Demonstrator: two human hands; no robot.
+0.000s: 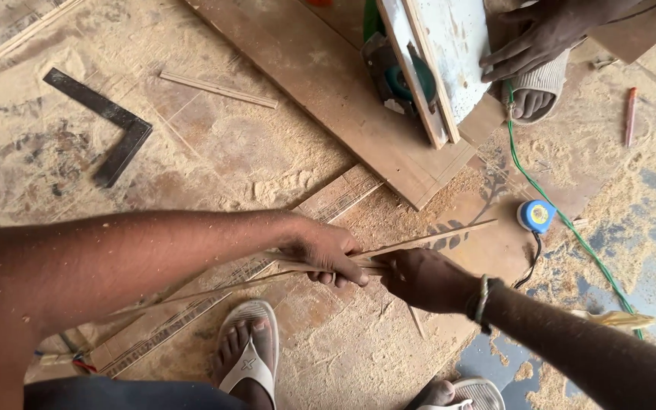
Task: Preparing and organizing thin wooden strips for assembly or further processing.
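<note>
- Left hand (326, 254) and right hand (421, 279) both grasp thin long wooden strips (419, 244), gathered together, just left of the blue round tape measure (535, 216).
- Another loose strip (218, 89) lies ungathered, far up-left of it.

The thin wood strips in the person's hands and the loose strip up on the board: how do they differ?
The held strips are gripped by both the left hand and the right hand; the loose strip lies untouched on the board. The held strips are raised above the floor and bunched together; the loose strip lies flat and single. The held strips look longer. Both are thin, pale wood.
</note>
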